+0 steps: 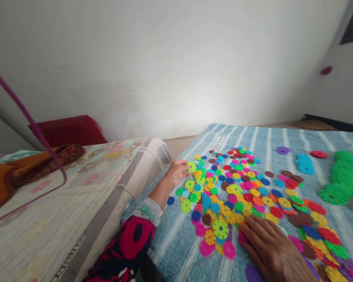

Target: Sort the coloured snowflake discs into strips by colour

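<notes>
Cloth, blue-striped woven fabric (253, 135), bore a spread of bright plastic notched discs (238, 188). Your right hand (272, 250) lay open and flat at its five o'clock edge, gripping nothing; at ten o'clock your left hand (178, 171) pinched a lime-green plastic disc (191, 167) by its rim, a sound light grip.

Our left arm (161, 192) comes in from the bottom edge, left of centre, and slants up to the right. A sleeve (135, 239) covers it to the middle of the forearm, and the wrist is bare. Our left hand (178, 171) sits just left of the frame's centre, knuckles up and fingers curled, with thumb and fingertips (186, 166) pinched on a green disc (191, 167). Our right hand (272, 248) lies in the lower right, palm down and flat. Its fingers (257, 226) are straight, close together and pointing to the upper left. Its wrist is cut off by the bottom edge.
</notes>
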A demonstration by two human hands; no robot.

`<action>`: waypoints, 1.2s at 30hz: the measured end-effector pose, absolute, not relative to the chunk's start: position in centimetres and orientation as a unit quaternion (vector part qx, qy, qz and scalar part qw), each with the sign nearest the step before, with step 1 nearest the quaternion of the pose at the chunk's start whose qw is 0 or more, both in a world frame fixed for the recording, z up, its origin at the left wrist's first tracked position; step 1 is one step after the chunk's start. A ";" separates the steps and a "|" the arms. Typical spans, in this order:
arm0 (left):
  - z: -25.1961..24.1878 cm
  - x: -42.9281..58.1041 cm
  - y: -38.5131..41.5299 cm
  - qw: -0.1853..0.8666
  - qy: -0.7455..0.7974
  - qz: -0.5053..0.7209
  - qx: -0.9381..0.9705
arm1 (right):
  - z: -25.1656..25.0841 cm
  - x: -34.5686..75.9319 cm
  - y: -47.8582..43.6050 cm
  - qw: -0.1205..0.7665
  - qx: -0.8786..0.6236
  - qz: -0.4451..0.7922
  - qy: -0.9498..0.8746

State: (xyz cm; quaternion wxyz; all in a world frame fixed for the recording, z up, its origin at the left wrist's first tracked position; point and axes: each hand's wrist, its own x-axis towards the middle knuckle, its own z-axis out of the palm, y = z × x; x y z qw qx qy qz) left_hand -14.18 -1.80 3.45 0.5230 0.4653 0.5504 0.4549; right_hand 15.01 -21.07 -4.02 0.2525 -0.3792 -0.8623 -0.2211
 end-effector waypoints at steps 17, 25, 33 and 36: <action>3.0 -15.3 -5.2 0.291 0.596 0.260 0.702 | -4.5 14.8 -21.4 0.266 -0.401 -0.198 -0.854; 3.6 -14.7 -5.6 0.152 0.598 0.173 0.767 | -4.2 14.3 -21.6 0.285 -0.411 -0.162 -0.851; 4.0 -14.4 -5.6 0.120 0.571 0.133 0.801 | -2.2 13.4 -21.8 0.304 -0.453 -0.093 -0.833; 4.3 -14.3 -5.4 0.115 0.564 0.116 0.809 | -1.5 13.2 -21.8 0.292 -0.462 -0.070 -0.834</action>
